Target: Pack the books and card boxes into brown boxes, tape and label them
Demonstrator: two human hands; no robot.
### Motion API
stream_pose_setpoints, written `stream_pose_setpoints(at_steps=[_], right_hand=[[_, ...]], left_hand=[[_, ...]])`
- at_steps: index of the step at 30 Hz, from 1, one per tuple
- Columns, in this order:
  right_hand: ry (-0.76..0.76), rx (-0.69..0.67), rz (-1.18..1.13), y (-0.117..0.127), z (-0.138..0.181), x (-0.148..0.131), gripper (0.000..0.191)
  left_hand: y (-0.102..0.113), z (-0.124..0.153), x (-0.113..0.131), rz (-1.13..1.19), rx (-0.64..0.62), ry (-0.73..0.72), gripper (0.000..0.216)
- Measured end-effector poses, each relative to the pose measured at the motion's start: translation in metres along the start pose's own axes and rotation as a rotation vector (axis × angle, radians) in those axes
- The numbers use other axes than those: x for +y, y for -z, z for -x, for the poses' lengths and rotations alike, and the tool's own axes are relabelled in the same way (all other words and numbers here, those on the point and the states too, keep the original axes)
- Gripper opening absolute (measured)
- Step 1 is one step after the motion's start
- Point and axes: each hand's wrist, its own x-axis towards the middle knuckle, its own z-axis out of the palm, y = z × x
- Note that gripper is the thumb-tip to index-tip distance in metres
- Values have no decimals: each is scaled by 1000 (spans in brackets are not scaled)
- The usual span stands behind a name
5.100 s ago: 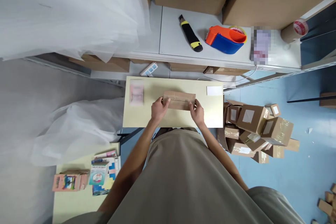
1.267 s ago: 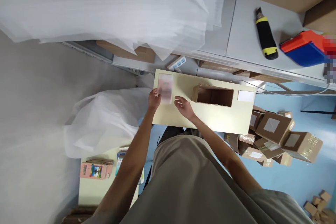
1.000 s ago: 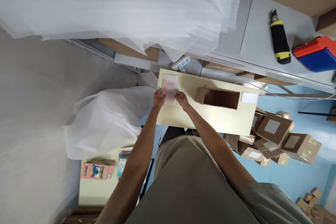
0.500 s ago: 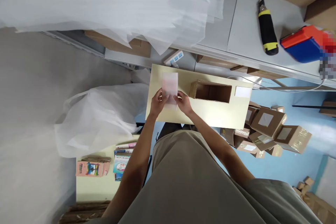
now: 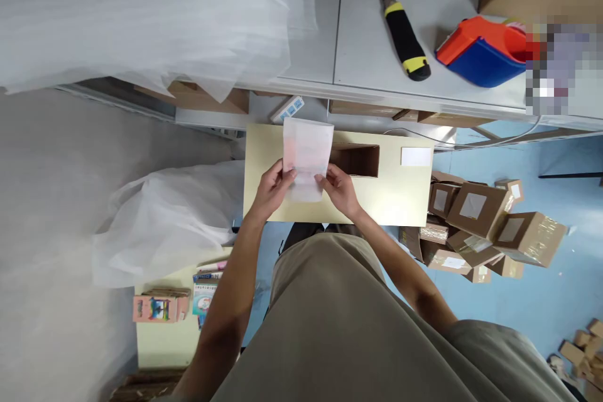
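- Left hand [image 5: 271,185] and right hand [image 5: 340,187]: both clamped on the lower edge of the foam-wrapped packet [image 5: 307,154], 1 on each side, fingers curled in front.
- Packet is held upright, clear of the cream counter [image 5: 391,201]. Its right edge overlaps the left end of the open cardboard box [image 5: 360,160] in view; contact cannot be told.
- Change over the last 1.3 s: the packet was lying flat at the left end of the counter under the left hand only, with the right hand open and apart from it. It has since been gripped by 2 hands, raised and carried right, up to the box.
- Against 5.1 s ago: the box was being held shut by both hands; it is now released and stands open.
- White label [image 5: 416,156] is left untouched right of the box.
- Far side, on the grey counter: utility knife [image 5: 404,34] and tape dispenser [image 5: 480,53], both unhandled.
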Motion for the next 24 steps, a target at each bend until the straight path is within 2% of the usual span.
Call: stream_pose_setpoints(at_steps=[3, 8, 11, 17, 21, 24], right_hand=[[65, -33, 152, 43, 1, -8, 53], [162, 98, 886, 133, -2, -5, 36], [162, 109, 1124, 165, -5, 12, 41], [165, 88, 1033, 182, -10, 41, 73], [151, 72, 947, 187, -14, 44, 81], [148, 61, 899, 190, -16, 42, 83]], left_hand=[[-19, -9, 21, -111, -22, -89, 51], [-52, -36, 55, -451, -46, -303, 34], [-75, -58, 60, -657, -133, -347, 31], [-112, -91, 41, -891, -274, -245, 45], [-118, -100, 26, -959, -313, -176, 50], [-118, -104, 11, -965, -323, -163, 47]])
